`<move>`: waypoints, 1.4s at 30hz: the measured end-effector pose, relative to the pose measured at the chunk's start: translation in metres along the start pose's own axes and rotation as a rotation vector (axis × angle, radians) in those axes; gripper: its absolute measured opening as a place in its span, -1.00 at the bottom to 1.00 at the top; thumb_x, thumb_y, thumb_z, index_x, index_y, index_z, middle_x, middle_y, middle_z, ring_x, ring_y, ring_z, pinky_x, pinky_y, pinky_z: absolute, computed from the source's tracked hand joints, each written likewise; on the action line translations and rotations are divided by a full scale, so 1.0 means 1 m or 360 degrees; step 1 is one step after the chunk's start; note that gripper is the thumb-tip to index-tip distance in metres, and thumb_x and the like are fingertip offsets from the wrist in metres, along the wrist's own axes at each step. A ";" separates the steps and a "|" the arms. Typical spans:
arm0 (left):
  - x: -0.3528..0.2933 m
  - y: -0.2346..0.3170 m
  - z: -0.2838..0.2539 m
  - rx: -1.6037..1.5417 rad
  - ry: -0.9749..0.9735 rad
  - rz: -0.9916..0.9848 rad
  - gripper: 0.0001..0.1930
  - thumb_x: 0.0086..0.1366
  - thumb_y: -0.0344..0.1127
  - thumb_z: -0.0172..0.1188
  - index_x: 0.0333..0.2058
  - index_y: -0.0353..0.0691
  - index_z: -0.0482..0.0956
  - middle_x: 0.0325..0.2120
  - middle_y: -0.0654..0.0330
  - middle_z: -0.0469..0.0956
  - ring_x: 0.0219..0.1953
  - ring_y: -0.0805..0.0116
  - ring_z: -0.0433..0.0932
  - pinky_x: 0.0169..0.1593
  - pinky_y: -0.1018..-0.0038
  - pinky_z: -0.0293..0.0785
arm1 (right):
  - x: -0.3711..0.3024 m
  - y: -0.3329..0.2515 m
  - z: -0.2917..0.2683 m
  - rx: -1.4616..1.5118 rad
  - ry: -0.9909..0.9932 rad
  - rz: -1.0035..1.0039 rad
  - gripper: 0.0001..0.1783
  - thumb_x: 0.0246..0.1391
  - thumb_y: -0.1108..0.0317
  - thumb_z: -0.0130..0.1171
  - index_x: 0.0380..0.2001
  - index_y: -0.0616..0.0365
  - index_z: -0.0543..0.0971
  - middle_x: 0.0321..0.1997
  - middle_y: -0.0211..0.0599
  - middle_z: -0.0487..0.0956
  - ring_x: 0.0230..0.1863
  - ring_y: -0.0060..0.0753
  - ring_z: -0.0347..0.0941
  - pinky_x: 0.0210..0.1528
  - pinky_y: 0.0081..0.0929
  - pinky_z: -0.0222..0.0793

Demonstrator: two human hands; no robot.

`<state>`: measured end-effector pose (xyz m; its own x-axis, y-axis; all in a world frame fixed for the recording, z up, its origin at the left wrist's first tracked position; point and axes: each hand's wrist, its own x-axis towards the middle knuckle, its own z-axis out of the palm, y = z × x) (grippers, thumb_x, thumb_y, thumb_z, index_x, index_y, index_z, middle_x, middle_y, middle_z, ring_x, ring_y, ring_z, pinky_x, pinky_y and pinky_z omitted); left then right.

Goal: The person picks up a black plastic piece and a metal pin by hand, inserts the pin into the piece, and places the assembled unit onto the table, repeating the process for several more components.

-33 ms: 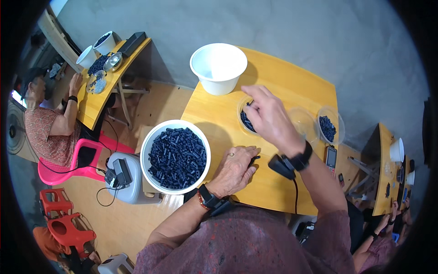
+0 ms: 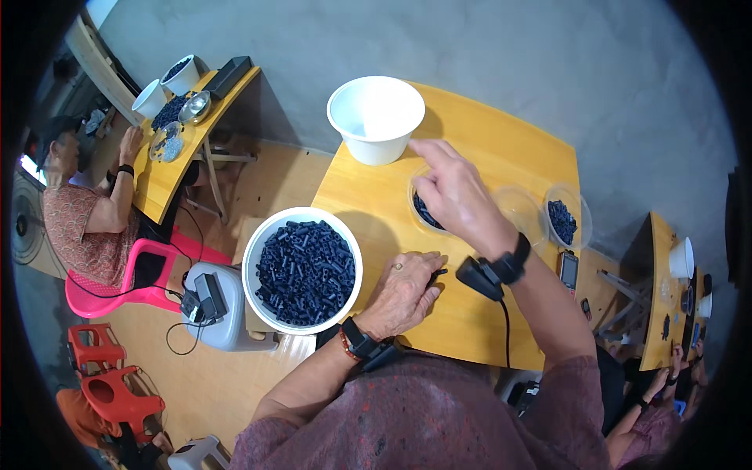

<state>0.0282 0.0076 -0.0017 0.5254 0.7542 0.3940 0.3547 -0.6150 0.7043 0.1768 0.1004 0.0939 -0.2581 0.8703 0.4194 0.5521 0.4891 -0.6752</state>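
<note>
My left hand [image 2: 403, 296] rests on the yellow table, its thumb and fingers closed on a small black tube [image 2: 439, 273] whose end sticks out. My right hand [image 2: 458, 192] hovers over a clear round bowl [image 2: 412, 205] of small dark pieces [image 2: 424, 211], partly covering it. Its index finger stretches out to the left, apart from the thumb, and nothing shows between them; the other fingers are mostly hidden. Beside my left forearm stands a white bucket [image 2: 252, 291] full of short black tubes [image 2: 305, 270]. Farther off is a white bucket [image 2: 376, 145] with no contents visible.
On the table's right lie a clear lid [image 2: 519, 213], a clear bowl [image 2: 578, 196] with dark pieces and a phone-like device [image 2: 569, 268]. A cable [image 2: 507, 333] hangs from my right wrist. At left, another person [image 2: 90, 204] sits at a second table [image 2: 160, 192].
My right hand has shifted slightly up and left above the bowl, its thumb lifting a little. My left hand stays in place.
</note>
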 end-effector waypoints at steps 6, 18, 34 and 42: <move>0.002 0.000 -0.003 -0.0042 0.0004 0.0036 -0.62 0.16 -0.41 0.27 -0.04 -0.30 0.45 -0.19 0.00 0.52 -0.09 -0.05 0.46 0.07 0.13 0.31 | 0.040 0.017 0.036 -0.0122 -0.0117 -0.0126 -0.47 0.06 0.60 0.04 0.16 0.39 0.38 0.15 0.22 0.44 0.16 0.23 0.41 0.21 -0.13 0.35; -0.002 -0.002 -0.001 -0.0032 0.0052 0.0035 -0.55 0.16 -0.40 0.26 0.05 -0.30 0.43 -0.17 -0.03 0.50 -0.05 -0.08 0.43 0.05 0.13 0.28 | 0.021 -0.004 0.035 -0.0093 -0.0159 -0.0207 -0.73 0.07 0.65 0.03 -0.16 0.39 0.59 -0.17 0.10 0.54 -0.15 0.13 0.54 -0.06 -0.20 0.46; -0.005 -0.004 0.000 -0.0100 0.0101 0.0059 -0.57 0.11 -0.44 0.22 0.00 -0.33 0.45 -0.13 -0.14 0.49 -0.07 -0.21 0.40 0.07 0.07 0.28 | -0.021 -0.021 0.027 -0.0150 -0.0274 -0.0408 -0.67 -0.04 0.69 0.07 -0.14 0.36 0.55 -0.19 -0.04 0.51 -0.19 0.01 0.56 -0.17 -0.26 0.52; -0.011 -0.015 0.005 -0.0818 0.0246 -0.0459 -0.54 0.17 -0.60 -0.01 0.09 -0.34 0.43 -0.09 -0.07 0.53 0.02 0.07 0.49 0.16 0.28 0.38 | -0.059 -0.036 -0.020 0.0042 0.0127 -0.0323 -0.72 0.06 0.67 0.09 -0.11 0.39 0.54 -0.16 0.00 0.54 -0.20 -0.03 0.57 -0.20 -0.30 0.52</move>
<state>0.0210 0.0077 -0.0192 0.3316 0.9222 0.1990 0.0266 -0.2200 0.9751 0.1874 0.0301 0.1057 -0.2978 0.7469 0.5945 0.4741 0.6562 -0.5870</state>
